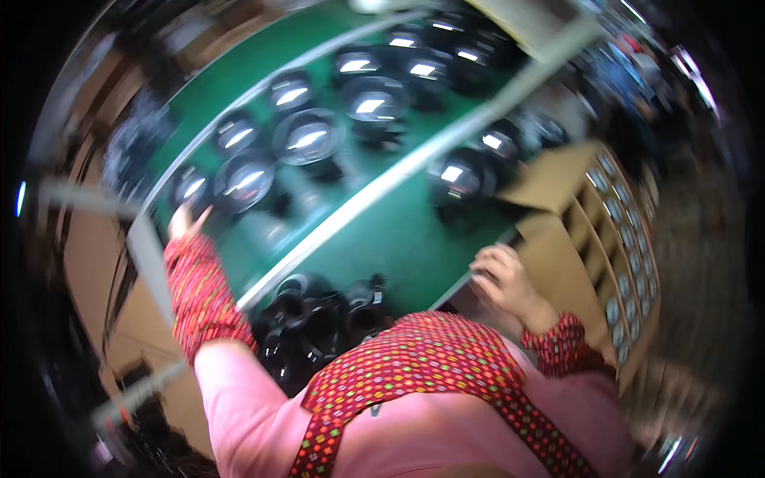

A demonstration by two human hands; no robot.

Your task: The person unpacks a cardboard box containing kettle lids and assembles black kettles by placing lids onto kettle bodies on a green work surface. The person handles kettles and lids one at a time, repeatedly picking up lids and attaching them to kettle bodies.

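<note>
My left hand [187, 222] reaches to the far left of a green work table [390, 243]. Its thumb and fingers are apart at the near edge of a dark, glossy, round piece [191, 186]; whether they touch it is blurred. My right hand [508, 280] hovers by the table's right edge, beside an open carton [558, 243], its fingers loosely bent and nothing visible in them. Similar round pieces stand in rows beyond my left hand, among them a clear-rimmed one [309, 137]. Two more dark round pieces [462, 177] stand nearer the carton.
A pale rail [370, 190] runs slantwise along the table. Black glossy vessels [307, 315] cluster at the near edge before my apron. Inside the carton, cardboard dividers [586, 219] separate several round silvery tops [615, 209]. Brown cartons [96, 247] stand at left; blurred people [637, 72] appear far right.
</note>
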